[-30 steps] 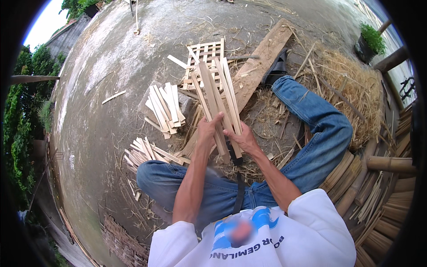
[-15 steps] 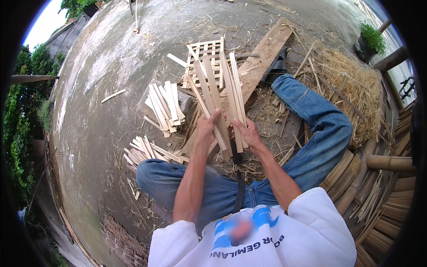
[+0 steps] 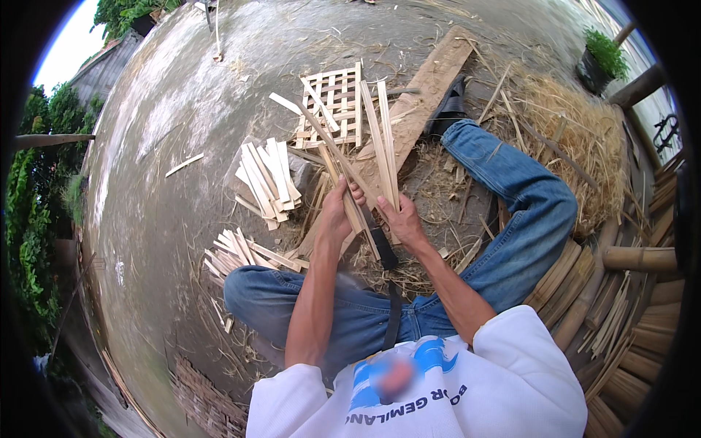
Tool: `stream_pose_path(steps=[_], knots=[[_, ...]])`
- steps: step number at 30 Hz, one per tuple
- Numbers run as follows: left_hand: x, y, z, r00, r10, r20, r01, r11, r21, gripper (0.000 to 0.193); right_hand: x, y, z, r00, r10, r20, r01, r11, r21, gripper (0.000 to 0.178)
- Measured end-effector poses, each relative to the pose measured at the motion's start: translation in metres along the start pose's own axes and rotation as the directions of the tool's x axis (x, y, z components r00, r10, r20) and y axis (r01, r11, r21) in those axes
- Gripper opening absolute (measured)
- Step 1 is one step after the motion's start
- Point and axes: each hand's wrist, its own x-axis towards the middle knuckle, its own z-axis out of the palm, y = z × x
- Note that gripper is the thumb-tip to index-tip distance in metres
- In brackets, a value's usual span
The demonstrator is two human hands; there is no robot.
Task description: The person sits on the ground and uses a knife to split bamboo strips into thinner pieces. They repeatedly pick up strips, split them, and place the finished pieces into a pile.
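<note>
My left hand (image 3: 341, 207) is closed round a few light bamboo strips (image 3: 355, 212) that slant up and to the left. My right hand (image 3: 404, 223) grips another small bunch of bamboo strips (image 3: 382, 146), pointing away from me and spread at their far ends. One long strip leans across the gap between the two hands. Just below them hangs a black padded piece on a dark strap (image 3: 393, 314). Beyond the hands a woven bamboo lattice (image 3: 339, 104) lies on the ground, with loose strips across it.
A pile of pale strips (image 3: 267, 179) rests on a stone at the left, and another pile (image 3: 237, 252) lies by my left knee. A wooden plank (image 3: 431, 91) runs diagonally ahead. Shavings (image 3: 577, 139) heap up at the right, near split bamboo (image 3: 562, 281) and a potted plant (image 3: 603, 58).
The strips in my left hand have swung to the left and lie lower, with fewer standing upright. Those in my right hand keep nearly the same place.
</note>
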Motion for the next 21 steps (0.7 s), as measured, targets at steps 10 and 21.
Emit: stream_pose_path(steps=[10,21], knots=[[-0.006,0.005,0.007,0.999,0.011,0.049,-0.013,0.999,0.04,0.04,-0.008,-0.004,0.005,0.988,0.099,-0.121,-0.098,0.995,0.017,0.036],[-0.013,-0.006,0.017,0.998,0.057,0.005,-0.052,0.868,0.495,0.056,-0.01,0.002,0.009,0.982,-0.05,-0.185,0.022,0.989,-0.148,0.033]])
